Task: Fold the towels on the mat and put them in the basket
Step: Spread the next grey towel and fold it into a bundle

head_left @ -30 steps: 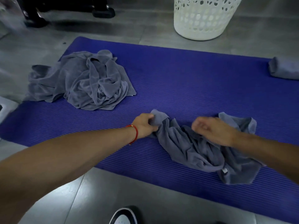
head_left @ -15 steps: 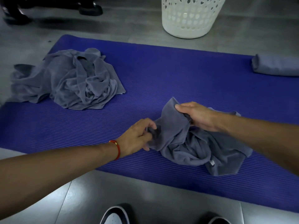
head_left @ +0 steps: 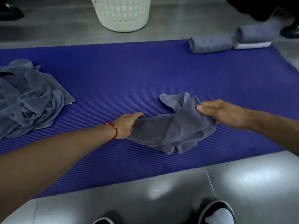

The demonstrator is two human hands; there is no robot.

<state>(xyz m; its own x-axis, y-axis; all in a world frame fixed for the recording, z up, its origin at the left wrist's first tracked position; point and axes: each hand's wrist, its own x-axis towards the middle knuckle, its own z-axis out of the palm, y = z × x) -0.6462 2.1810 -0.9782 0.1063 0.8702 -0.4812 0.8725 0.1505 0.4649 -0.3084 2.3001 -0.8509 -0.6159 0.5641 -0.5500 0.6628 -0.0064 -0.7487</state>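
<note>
The purple mat takes up most of the floor in view; on it, near the front edge and between the two hands, lies the grey towel being worked, bunched and twisted, with one loose corner pointing away from the person; the heap of other towels sits well apart at the mat's left end, and the rolled towels lie at its far right corner; the white basket stands on the floor just beyond the mat's far edge.

The right hand grips a gathered fold of the towel, thumb and curled fingers closed on the cloth; the left hand holds the towel's other end, though its fingertips are covered by the fabric, so the exact grasp is hard to see; a red bracelet circles that wrist.

The step in hand seems to be opening the towel out flat; to do it well, each hand should work along to a true corner, then draw apart until the cloth is taut, and lay it down on open mat so the edges line up for the first fold; pulling on a bunched middle would only tighten the twist.

No brand, label or writing can be read anywhere.
</note>
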